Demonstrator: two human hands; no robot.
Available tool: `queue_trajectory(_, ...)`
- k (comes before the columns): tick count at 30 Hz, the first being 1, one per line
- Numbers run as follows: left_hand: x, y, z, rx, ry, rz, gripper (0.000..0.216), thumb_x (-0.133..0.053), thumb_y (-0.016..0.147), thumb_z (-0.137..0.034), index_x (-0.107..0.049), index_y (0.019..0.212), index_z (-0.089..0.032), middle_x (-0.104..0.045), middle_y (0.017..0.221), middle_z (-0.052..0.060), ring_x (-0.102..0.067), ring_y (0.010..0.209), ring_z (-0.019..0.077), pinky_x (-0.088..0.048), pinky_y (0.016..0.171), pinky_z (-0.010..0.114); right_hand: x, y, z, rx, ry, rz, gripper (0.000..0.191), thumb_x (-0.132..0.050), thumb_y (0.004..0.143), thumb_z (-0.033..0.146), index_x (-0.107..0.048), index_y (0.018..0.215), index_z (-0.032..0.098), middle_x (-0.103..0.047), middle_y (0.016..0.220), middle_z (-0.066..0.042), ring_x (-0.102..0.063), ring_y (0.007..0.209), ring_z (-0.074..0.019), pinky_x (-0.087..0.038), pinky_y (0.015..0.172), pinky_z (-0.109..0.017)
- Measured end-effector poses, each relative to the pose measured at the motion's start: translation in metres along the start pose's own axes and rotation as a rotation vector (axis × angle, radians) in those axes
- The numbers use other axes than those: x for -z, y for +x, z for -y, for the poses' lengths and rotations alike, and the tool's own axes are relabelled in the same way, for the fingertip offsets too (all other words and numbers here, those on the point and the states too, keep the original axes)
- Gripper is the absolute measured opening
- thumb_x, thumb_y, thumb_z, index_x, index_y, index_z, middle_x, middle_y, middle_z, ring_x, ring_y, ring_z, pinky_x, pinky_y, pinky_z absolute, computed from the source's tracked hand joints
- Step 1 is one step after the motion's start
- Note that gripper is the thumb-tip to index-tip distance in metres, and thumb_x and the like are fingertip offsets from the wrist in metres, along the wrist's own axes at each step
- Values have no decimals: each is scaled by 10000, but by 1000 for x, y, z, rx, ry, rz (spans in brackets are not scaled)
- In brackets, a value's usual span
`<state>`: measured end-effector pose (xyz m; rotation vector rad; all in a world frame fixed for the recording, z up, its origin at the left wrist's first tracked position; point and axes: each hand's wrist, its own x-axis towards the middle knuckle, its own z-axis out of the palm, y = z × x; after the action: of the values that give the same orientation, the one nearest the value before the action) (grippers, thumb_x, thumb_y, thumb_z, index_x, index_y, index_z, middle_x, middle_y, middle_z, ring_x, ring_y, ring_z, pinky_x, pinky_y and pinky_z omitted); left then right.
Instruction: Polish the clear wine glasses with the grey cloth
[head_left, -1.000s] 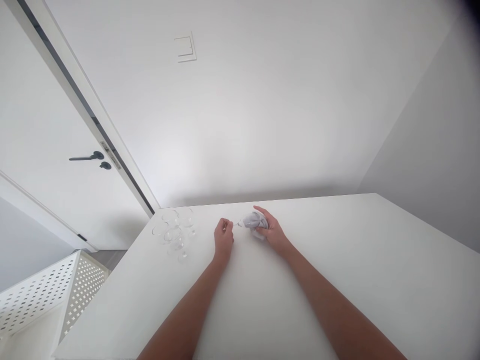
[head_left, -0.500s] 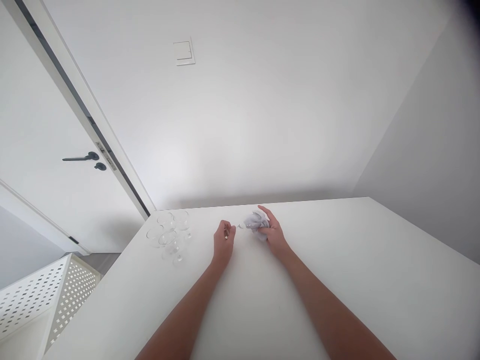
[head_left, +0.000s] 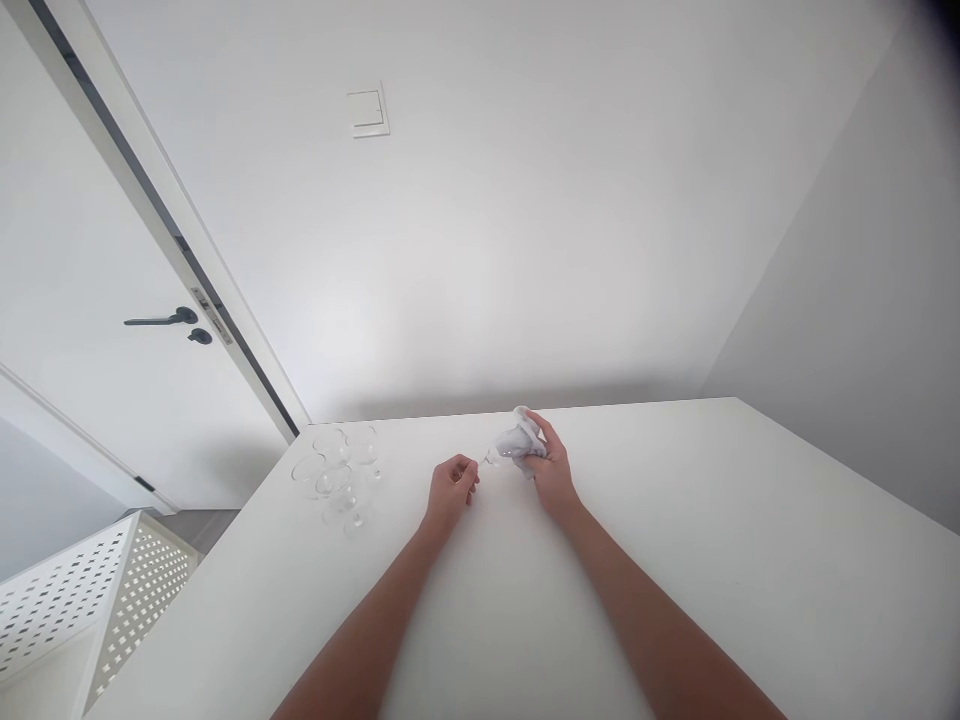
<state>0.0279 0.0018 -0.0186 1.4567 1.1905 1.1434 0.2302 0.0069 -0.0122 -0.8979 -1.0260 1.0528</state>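
My left hand [head_left: 453,486] is closed, its fingers pinching the stem or foot of a clear wine glass [head_left: 489,460] tilted toward the right. A crumpled pale grey cloth [head_left: 517,441] is in my right hand [head_left: 553,472], bunched against the bowl of that glass. The cloth and fingers hide much of the bowl, so I cannot tell how far inside it the cloth reaches. Several clear stemmed glasses [head_left: 334,480] stand close together on the left part of the white table [head_left: 675,520].
The table's far edge runs along a white wall [head_left: 487,220] with a light switch [head_left: 367,108]. At the left is a white door with a black handle [head_left: 161,318]. A white perforated basket-like unit [head_left: 150,580] stands below the table's left edge.
My left hand has shifted slightly right and turned, its fingers now pinched on the glass's stem end. The glass and cloth have moved a little right and rotated in my hands.
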Motion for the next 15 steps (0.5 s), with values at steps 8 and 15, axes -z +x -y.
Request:
queue_trajectory(8, -5, -1, 1, -42, 73, 128, 387, -614, 882, -513, -764, 918, -157, -591, 746, 43, -525, 691, 144, -558, 631, 285, 0, 2, -2, -47, 153, -90, 730, -669, 675, 109, -615, 1367, 336, -691, 1057, -16, -571, 823, -169, -456, 657, -276)
queue_trajectory(15, 1, -5, -5, -34, -1, 90, 348, -597, 919, -483, -740, 902, -166, -586, 668, 16, -575, 691, 141, -517, 738, 291, 9, 13, -6, -89, 481, -294, 345, -752, 701, 197, -730, 1045, 213, -728, 1063, -52, -661, 1018, -236, -542, 828, -336)
